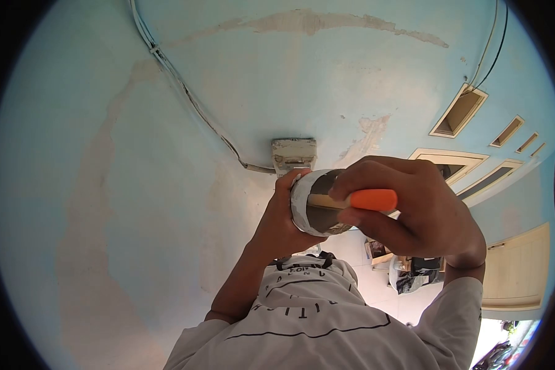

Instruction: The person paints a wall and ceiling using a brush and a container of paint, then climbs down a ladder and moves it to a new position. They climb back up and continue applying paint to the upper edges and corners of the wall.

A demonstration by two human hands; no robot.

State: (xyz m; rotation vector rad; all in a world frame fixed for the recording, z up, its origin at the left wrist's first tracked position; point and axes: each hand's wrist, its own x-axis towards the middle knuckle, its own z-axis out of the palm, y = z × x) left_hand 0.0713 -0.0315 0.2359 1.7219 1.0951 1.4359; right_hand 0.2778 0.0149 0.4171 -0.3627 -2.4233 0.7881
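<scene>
My left hand (282, 213) is wrapped round the side of a round can (298, 206), whose pale rim is smeared with white. The can is tilted so that its darker grey-brown inside faces me. Between the thumb and fingers of my right hand (413, 206) is an orange-handled tool (374, 199). Its tan shaft reaches across the can's mouth. What kind of head it has, I cannot make out. Just beyond the can, a box-shaped fitting (294, 153) with worn paint is fixed to the wall.
A light blue wall (240, 80) with patchy, pinkish bare areas fills most of the view. Cable (194, 102) runs down it to the fitting. Framed vents (459, 111) are at the right, above a wooden door (517, 268). Bags and other items (416, 274) lie on the floor behind.
</scene>
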